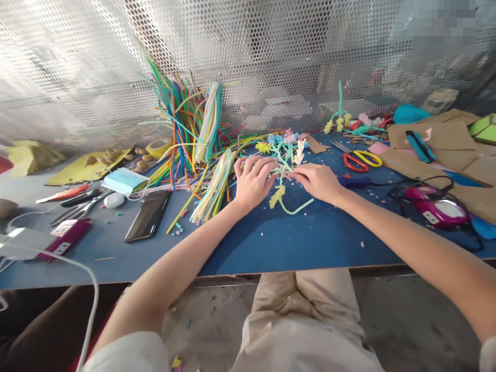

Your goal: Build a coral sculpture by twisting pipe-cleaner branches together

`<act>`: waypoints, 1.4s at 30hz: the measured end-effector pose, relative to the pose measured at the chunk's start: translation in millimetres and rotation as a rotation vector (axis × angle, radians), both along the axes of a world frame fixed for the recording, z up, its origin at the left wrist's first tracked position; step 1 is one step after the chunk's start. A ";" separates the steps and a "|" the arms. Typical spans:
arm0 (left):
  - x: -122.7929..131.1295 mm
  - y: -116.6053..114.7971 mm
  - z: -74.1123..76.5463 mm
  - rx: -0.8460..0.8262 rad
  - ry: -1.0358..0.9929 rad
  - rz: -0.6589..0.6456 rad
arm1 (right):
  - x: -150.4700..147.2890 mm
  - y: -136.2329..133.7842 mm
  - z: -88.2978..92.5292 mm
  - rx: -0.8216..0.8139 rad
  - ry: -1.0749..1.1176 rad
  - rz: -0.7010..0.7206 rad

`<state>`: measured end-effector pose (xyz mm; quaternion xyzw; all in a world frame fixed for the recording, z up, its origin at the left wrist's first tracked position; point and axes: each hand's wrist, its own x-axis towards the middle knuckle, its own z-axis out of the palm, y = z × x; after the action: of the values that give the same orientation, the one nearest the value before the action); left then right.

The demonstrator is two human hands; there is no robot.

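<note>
Over the middle of the table, both hands hold a pipe-cleaner flower stem, mint green with side shoots. My left hand is curled over its left side, fingertips and thumb closed near the stem. My right hand pinches at the stem's right side. Below the hands, a yellow pipe-cleaner piece hangs beside a curved mint-green pipe cleaner. Just beyond the fingers are blue, pink and pale cream fuzzy blossoms. The exact contact points are partly hidden by the fingers.
Bundled pipe cleaners stand at back left, with a phone, face mask and pliers nearby. To the right lie scissors, a cutter, cardboard and a pink corded device. Perforated metal rises behind.
</note>
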<state>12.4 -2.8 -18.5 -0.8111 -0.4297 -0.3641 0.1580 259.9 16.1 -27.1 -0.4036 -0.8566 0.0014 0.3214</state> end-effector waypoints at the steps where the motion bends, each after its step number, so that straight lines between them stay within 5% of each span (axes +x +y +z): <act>1: 0.8 -2.2 0.8 0.011 -0.029 -0.001 | 0.9 1.4 -0.9 -0.018 0.016 -0.031; 5: 3.6 -4.1 -3.1 -0.128 -0.193 -0.060 | 5.1 7.8 -3.6 -0.064 0.114 -0.104; 12: 11.2 14.2 -26.0 -0.738 -0.837 -0.367 | 5.1 8.3 -2.6 0.017 0.286 0.016; 22: 13.1 9.0 -17.9 -1.132 -0.761 -0.597 | -2.1 3.6 -6.2 -0.051 0.356 0.065; 27: 8.9 9.9 -12.4 -1.126 -0.706 -0.564 | -3.7 3.9 -8.7 -0.177 0.503 0.062; 35: 6.4 3.1 -6.2 -0.980 -0.565 -0.516 | 4.1 11.5 -4.4 -0.011 0.442 0.001; 38: 1.0 2.9 -0.2 -0.775 -0.361 -0.391 | 8.9 12.9 0.1 0.101 0.357 -0.040; 42: -8.7 2.5 14.4 -0.265 0.088 -0.155 | 13.6 13.8 5.0 0.190 0.224 -0.105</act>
<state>3.7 -0.3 -4.1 -0.8708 -0.4026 -0.2793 0.0395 273.4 29.9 -22.1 -0.4130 -0.7894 -0.0513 0.4513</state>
